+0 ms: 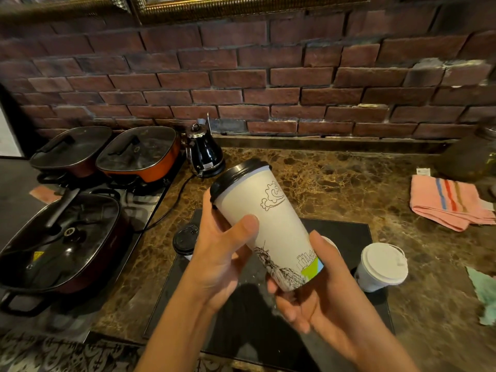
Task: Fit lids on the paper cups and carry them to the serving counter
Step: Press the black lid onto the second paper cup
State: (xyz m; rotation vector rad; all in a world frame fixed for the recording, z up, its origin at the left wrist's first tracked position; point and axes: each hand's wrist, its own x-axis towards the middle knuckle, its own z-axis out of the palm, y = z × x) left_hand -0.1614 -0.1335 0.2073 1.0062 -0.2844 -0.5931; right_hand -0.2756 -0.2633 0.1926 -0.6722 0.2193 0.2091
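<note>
Now I am gripping the tall paper cup in both hands above the bench, tilted left: left hand curling round its middle below the black lid, right hand cupping its base.

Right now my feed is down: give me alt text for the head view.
Both hands, left and right, hold a tall paper cup tilted over a black mat, its black lid fitted. A white-lidded cup stands to the right, a black-lidded cup to the left. Lidded pans and a kettle sit by a brick wall.
</note>
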